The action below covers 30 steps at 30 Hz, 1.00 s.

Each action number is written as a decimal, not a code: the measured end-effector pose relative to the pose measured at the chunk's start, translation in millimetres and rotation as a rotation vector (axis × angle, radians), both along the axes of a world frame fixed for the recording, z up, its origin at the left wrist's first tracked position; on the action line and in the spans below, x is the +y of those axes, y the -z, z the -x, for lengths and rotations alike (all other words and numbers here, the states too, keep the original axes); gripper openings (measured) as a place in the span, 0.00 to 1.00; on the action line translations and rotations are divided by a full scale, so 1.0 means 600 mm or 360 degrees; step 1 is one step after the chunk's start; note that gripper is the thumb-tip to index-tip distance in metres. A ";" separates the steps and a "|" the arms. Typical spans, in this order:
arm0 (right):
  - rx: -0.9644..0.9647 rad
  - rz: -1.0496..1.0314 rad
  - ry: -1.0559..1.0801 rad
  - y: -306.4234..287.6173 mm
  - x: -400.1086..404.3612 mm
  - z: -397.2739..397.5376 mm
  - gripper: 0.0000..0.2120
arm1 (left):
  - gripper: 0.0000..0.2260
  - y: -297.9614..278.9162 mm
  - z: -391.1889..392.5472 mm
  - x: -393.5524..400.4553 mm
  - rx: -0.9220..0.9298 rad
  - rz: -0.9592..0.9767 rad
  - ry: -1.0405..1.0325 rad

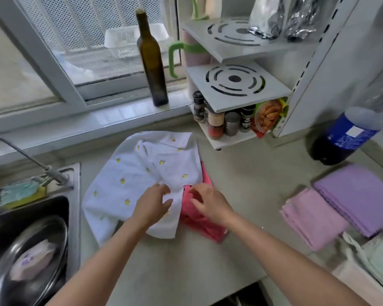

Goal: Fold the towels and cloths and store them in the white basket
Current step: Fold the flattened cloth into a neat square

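Worktop [241, 195], pale, by the window. Crumpled white towel [128, 180] with small yellow prints lies spread at centre, partly over a pink cloth [199, 219] whose edge shows along the towel's right side and below it.

Left hand [152, 206]: on the towel's near right flap, thumb and fingers curled round a fold of the white fabric, pinching it.

Right hand [210, 203]: just beside the left, on the pink cloth; fingers bent down into it and bunching the fabric, gripping it.

Right of the worktop: folded purple cloth [360, 195] with a folded light-pink cloth [312, 219] touching its near-left edge. Both flat, well apart from the hands. At the lower right corner, the rim of a white basket [354, 250] holding pale folded cloths; blurred, details unclear.

Left: steel sink [75, 195] with a metal bowl [31, 250] inside, sponge [22, 193] on its ledge, tap [27, 155] arching over.

Back: dark glass bottle [153, 62] upright on the window sill. White tiered rack [237, 85] with spice jars [221, 120] on its bottom level. Blue-labelled drink bottle [345, 138] at far right.
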State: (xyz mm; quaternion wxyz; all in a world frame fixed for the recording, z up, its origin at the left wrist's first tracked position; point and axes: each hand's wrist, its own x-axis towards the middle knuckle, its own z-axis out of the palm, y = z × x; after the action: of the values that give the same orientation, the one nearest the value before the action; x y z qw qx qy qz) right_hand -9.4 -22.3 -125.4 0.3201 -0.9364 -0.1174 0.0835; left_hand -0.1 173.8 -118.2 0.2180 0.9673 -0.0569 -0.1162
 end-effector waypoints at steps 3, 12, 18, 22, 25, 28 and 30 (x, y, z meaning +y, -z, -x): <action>-0.0162 0.0293 -0.0474 0.009 0.045 -0.013 0.17 | 0.17 0.010 0.040 0.044 0.0133 -0.0055 0.0008; -0.0064 0.0429 -0.0345 -0.001 0.128 -0.044 0.05 | 0.26 0.016 0.084 0.066 0.0125 -0.0030 -0.0097; -0.0185 0.0156 -0.0296 -0.084 0.174 -0.056 0.06 | 0.05 -0.035 0.039 0.113 -0.0153 0.0448 -0.0472; -0.0156 0.0039 -0.0241 -0.105 0.187 -0.061 0.14 | 0.05 -0.092 0.026 0.135 -0.0290 0.0809 -0.0549; -0.0046 0.0082 -0.0231 -0.096 0.170 -0.066 0.14 | 0.09 -0.136 0.031 0.146 -0.0295 0.1277 -0.0779; 0.0074 -0.0150 -0.0118 -0.100 0.133 -0.063 0.19 | 0.11 -0.187 0.048 0.160 -0.0178 0.1585 -0.0642; 0.0115 -0.0361 -0.0073 -0.122 0.111 -0.053 0.21 | 0.15 -0.208 0.064 0.166 -0.0209 0.1320 -0.0379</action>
State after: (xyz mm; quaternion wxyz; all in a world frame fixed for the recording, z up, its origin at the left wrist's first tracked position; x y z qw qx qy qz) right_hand 22.2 44.5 -51.9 0.4261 -0.8876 -0.1358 0.1106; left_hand -38.7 273.5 6.3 0.5960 0.8030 -0.0006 0.0043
